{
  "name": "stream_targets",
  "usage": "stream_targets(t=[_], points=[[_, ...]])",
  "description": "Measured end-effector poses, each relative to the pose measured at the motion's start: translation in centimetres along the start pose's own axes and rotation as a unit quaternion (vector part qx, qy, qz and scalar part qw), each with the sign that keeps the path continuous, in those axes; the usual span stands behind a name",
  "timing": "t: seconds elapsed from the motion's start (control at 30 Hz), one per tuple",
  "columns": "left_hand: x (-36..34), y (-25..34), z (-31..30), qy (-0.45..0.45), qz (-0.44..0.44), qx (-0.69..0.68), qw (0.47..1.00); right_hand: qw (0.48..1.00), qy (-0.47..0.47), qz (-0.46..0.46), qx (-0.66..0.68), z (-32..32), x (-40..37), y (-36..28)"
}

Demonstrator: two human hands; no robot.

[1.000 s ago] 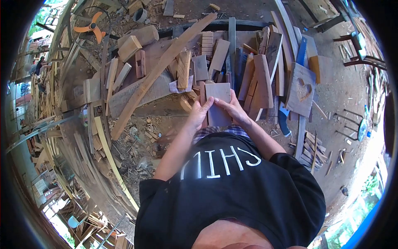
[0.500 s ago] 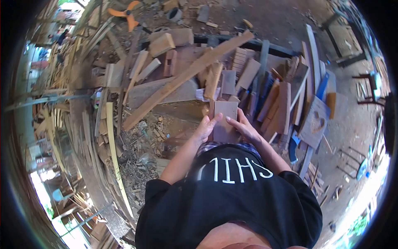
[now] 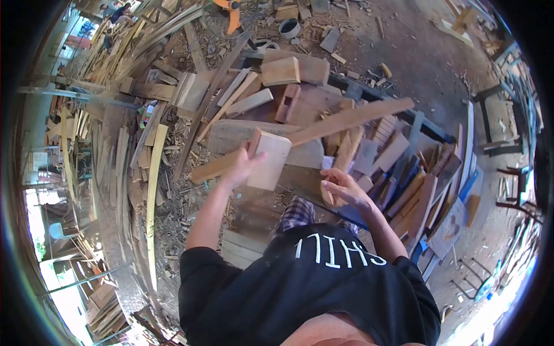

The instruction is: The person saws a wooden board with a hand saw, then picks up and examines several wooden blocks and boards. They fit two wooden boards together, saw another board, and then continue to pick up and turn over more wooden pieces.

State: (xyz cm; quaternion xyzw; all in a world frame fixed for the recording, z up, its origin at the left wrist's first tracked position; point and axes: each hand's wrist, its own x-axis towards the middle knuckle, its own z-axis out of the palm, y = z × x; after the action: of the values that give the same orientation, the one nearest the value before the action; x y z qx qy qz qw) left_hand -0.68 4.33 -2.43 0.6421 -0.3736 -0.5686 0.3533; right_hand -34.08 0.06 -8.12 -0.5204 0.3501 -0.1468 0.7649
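Note:
Out to the left, my left hand grips a flat, pale wooden block by its left side, thumb across the broad face. The block is tilted and overlaps a long plank lying across the workbench. My right hand is empty, its fingers loosely bent and apart. It hovers beside the rounded end of a small wooden piece, just in front of my body. Above that hand, a rough narrow block leans among other wood.
A reddish block with a slot and thick offcuts lie at the bench's far side. Upright boards and blue tools crowd the right, near a board with a heart-shaped recess. Shavings cover the ground at left, beside a long yellowish strip.
My left hand has carried the wooden block left and away from my lap. My right hand has let go of the block and moved apart from it. The view has shifted.

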Motion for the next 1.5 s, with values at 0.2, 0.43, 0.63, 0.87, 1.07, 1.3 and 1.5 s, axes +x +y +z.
stream_targets(t=[0.2, 0.43, 0.63, 0.87, 1.07, 1.3, 1.5], points=[[3.4, 2.4, -12.9, 0.081, 0.079, 0.261, 0.959, 0.979, 0.087, -0.126, -0.137, -2.2, 15.0, -2.0], [6.6, -0.1, -16.2, 0.111, 0.125, 0.542, 0.824, 0.832, 0.199, -0.196, -0.479, -3.0, 30.1, -12.6], [6.3, -1.1, -14.5, 0.162, 0.124, 0.537, 0.819, 0.731, 0.187, -0.096, -0.649, -4.2, 39.5, -13.0], [6.3, -0.9, -12.7, 0.207, 0.063, 0.543, 0.811, 0.678, 0.077, 0.067, -0.728, -3.4, 44.1, -15.1], [6.6, -1.6, -12.3, 0.219, 0.029, 0.548, 0.807, 0.628, 0.068, 0.109, -0.767, -2.7, 45.4, -16.6], [6.4, -1.6, -12.3, 0.226, 0.044, 0.542, 0.808, 0.638, 0.085, 0.033, -0.765, -2.5, 44.6, -16.9], [6.1, -1.8, -12.2, 0.242, 0.065, 0.535, 0.807, 0.73, 0.101, -0.205, -0.645, -2.6, 40.2, -16.1]])
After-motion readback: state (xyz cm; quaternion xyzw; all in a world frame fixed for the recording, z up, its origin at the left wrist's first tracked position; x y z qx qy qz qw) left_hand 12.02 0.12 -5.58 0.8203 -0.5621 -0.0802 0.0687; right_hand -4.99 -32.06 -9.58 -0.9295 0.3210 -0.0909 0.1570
